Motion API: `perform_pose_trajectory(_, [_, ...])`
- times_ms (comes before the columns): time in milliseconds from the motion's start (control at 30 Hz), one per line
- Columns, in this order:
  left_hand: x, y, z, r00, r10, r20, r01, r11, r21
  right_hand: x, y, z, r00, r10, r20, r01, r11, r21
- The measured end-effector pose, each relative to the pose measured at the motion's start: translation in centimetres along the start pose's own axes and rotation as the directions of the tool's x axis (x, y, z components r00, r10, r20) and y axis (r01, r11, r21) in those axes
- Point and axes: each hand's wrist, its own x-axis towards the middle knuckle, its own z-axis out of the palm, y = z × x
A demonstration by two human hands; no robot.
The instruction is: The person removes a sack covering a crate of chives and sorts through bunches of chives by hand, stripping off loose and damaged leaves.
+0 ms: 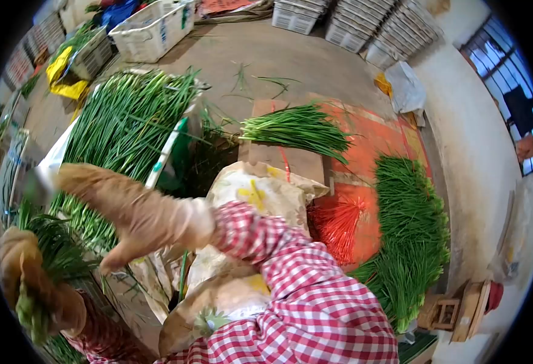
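My left hand, in a tan glove, is closed round a bunch of green stalks at the lower left. My right hand, gloved too, reaches across to the left with fingers stretched and thumb apart; its fingertips are blurred. Beneath and behind it lies a big heap of long green stalks in a white-lined container. A loose bundle of green stalks rests on a cardboard-topped block in front of me. Red ties lie fanned out to the right of the block.
Long rows of green bundles lie on an orange sheet at the right. A white crate and stacked crates stand at the back. Small wooden stools are at the lower right. Another person's hand shows at the far right.
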Motion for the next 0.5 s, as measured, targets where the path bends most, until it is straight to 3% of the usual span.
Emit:
perform_pose_trajectory(33, [-0.2,-0.2,0.2,0.999,-0.033,0.012,0.033,0.999,-0.021,0.9,-0.7,0.3,0.987,-0.140,-0.072,0.123,0.971,-0.207])
perform_pose_trajectory(167, [2.3,2.5,5.3,0.994,-0.101,-0.039,0.085,0.951,-0.299,1.8,-1.3,1.6,0.987,-0.063,-0.148,0.012,0.947,-0.322])
perform_pose_trajectory(200, [2.5,2.4,6.2,0.964,-0.253,-0.084,0.140,0.750,-0.646,1.3,-1.3,0.6,0.983,-0.026,-0.184,-0.047,0.924,-0.380])
perform_pose_trajectory(233, [2.9,2.4,6.9,0.910,-0.409,-0.064,0.130,0.428,-0.894,0.8,-1.3,-0.5,0.976,0.010,-0.216,-0.106,0.894,-0.435])
perform_pose_trajectory(267, [3.7,2.1,7.5,0.905,-0.421,0.065,0.110,0.084,-0.990,0.0,-1.2,-1.6,0.939,-0.096,-0.329,-0.047,0.915,-0.401])
perform_pose_trajectory(300, [4.4,2.2,8.6,0.905,-0.420,0.065,0.113,0.091,-0.989,-0.7,-1.3,-3.1,0.938,-0.099,-0.332,-0.043,0.917,-0.396])
perform_pose_trajectory(367, [5.5,2.5,11.9,0.900,-0.377,0.220,-0.004,-0.513,-0.859,-1.9,-0.8,-6.3,0.966,0.113,-0.231,-0.111,0.994,0.024])
perform_pose_trajectory(433, [6.0,2.9,14.9,0.833,-0.482,0.272,-0.030,-0.530,-0.847,-3.7,0.6,-9.0,0.952,0.027,-0.305,-0.121,0.948,-0.295])
perform_pose_trajectory(500, [6.5,2.9,18.1,0.762,-0.610,0.217,0.060,-0.268,-0.962,-5.5,0.1,-14.2,0.941,0.324,-0.093,-0.327,0.805,-0.495])
